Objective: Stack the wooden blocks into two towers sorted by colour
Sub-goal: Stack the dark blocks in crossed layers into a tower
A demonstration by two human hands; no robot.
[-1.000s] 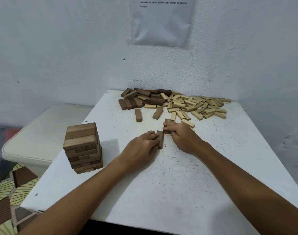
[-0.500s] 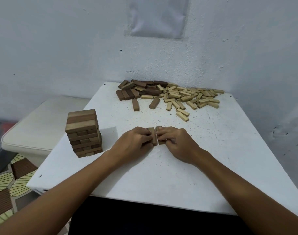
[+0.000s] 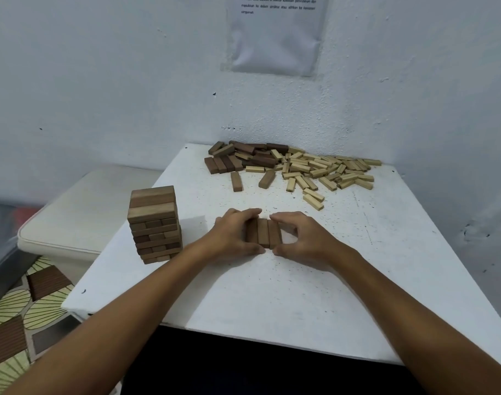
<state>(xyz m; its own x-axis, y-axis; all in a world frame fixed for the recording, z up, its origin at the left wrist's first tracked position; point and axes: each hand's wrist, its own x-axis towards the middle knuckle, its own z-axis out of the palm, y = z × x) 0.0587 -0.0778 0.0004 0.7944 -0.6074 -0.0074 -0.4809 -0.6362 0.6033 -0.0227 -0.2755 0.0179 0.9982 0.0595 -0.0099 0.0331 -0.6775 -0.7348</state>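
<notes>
On the white tabletop (image 3: 272, 295), dark tower (image 3: 155, 223) partly built, left hand (image 3: 232, 238) and right hand (image 3: 303, 238) pinching three dark blocks (image 3: 263, 233) together, pale blocks (image 3: 323, 172) still unstacked at back.

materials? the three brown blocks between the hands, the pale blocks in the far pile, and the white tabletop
Three brown rectangular blocks: wood, matte, apparently stained or a darker species; faint grain shows. Pale tan blocks in the far pile: light wood, seemingly unfinished, no gloss. White tabletop: smooth painted or laminated board, cannot tell which; dark specks suggest chipped or dirty coating.
</notes>
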